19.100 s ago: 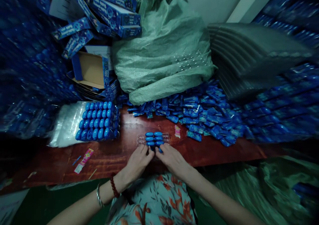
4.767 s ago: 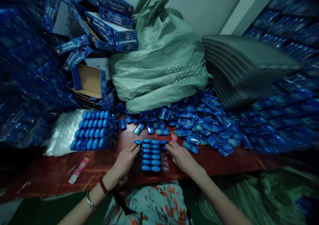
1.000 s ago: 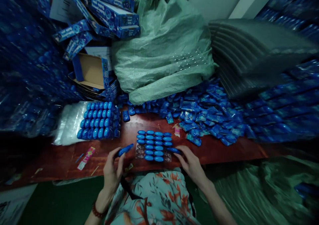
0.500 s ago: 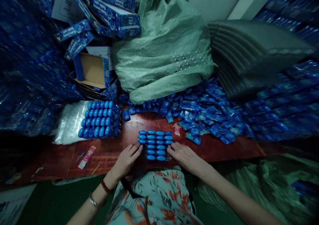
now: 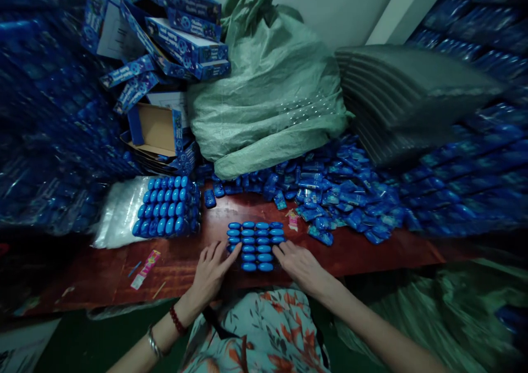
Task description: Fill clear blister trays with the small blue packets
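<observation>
A block of shiny blue oval pieces (image 5: 256,241), laid in rows, sits at the front of the table between my two hands. On its left side, my left hand (image 5: 211,268) has its thumb and fingertips around the end piece of a lower row. My right hand (image 5: 300,265) has bent fingers closed against the right end of the block; the fingertips partly hide what they grip. The upper rows are wider than the lowest two.
A stack of similar blue pieces (image 5: 165,210) stands left on clear plastic bags (image 5: 117,213). Blue packets (image 5: 350,197) are heaped behind and to the right. Cardboard boxes (image 5: 154,128), a green sack (image 5: 264,103) and grey foam sheets (image 5: 416,87) stand at the back of the red-brown table (image 5: 185,268).
My left thumb has spread away from the fingers and reached onto the block's left side. My right fingers have shifted slightly inward. The whole view has moved a little with the head.
</observation>
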A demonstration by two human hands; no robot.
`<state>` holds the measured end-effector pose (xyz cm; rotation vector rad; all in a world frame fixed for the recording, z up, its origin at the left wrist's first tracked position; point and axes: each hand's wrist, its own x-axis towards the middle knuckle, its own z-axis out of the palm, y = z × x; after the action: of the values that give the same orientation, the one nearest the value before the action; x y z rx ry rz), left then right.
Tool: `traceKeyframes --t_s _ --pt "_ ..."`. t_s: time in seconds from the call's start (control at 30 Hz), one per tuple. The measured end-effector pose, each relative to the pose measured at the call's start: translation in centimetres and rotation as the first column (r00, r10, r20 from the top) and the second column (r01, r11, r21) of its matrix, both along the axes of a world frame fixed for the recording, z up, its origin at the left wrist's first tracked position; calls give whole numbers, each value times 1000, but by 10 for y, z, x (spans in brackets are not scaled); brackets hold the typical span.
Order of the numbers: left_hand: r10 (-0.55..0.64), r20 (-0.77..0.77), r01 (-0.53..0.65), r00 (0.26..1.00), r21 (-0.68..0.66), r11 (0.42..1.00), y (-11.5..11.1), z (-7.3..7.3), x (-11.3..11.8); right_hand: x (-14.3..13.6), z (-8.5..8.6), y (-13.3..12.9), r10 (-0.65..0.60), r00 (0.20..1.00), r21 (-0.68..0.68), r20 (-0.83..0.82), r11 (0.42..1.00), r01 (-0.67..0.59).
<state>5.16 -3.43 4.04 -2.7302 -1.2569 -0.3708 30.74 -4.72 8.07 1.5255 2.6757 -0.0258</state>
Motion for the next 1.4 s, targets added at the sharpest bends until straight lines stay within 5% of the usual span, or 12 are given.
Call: traceKeyframes --t_s 0.27,0.4,0.5,0.7,0.83,0.93,1.0,1.1,1.2,1.23,1.3,1.4 --pt "83 214 -70 973 -67 995 -1 -11 -2 7 -23 -22 -149 975 279 -162 941 190" --pt "193 449 -137 873 -155 978 48 -3 -4 21 -8 -2 -196 946 311 -259 910 274" --pt "271 460 -185 846 -222 957 99 3 7 33 -1 42 -349 872 172 -343 889 424" --pt "29 335 72 942 -285 956 160 21 80 30 -17 125 -531 808 -94 -257 845 526" --pt "-173 114 199 978 -285 938 170 28 125 22 -26 132 -540 803 -145 -252 841 521" --pt "-184 105 208 977 -311 927 174 29 136 28 -27 120 -527 792 -155 -308 849 505" --pt "-156 135 191 979 -315 930 173 34 130 39 -27 104 -518 720 -162 -462 847 506" --pt "-56 212 118 976 -293 949 155 50 100 60 -31 67 -521 444 -243 -729 803 544" --pt "63 352 32 934 -257 966 113 65 50 74 -38 17 -562 190 -425 -805 770 476" --pt "136 492 -19 860 -235 972 94 66 32 75 -40 1 -576 133 -479 -806 768 426" --pt "307 615 -168 726 -274 947 55 60 0 70 -44 -28 -588 80 -531 -805 773 347" --pt "470 721 -325 510 -344 881 3 37 -27 52 -49 -52 -525 174 -449 -833 826 341"
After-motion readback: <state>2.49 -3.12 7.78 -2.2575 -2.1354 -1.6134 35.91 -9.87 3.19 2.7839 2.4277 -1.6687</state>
